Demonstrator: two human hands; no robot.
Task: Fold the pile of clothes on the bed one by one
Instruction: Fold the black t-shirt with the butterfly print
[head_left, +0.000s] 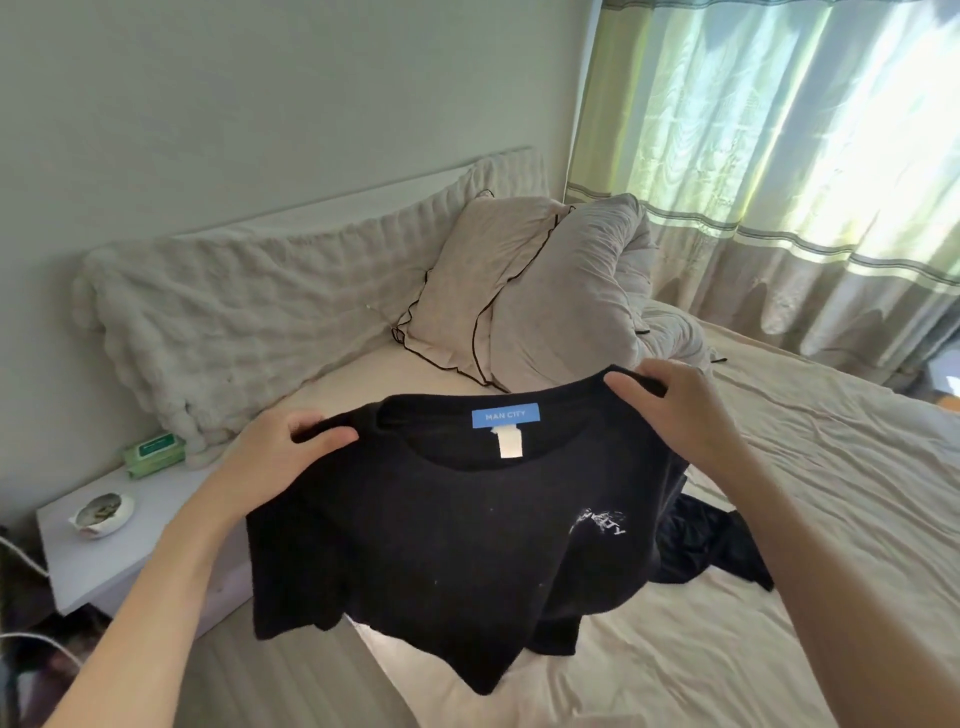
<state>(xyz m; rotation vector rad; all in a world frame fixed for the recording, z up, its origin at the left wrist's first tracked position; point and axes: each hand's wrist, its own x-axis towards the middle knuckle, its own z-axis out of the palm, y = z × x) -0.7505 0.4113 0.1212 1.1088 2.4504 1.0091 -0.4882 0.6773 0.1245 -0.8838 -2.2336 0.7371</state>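
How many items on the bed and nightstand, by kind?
Black garments: 2, the shirt held up by the left hand and right hand, and a dark one on the bed
Pillows: 2
Blanket: 1
Wipes pack: 1
Dish: 1
Total: 7

Bare forearms, unadorned hands (291, 457)

Sunlit green curtains (779, 156), pale wall (260, 93)
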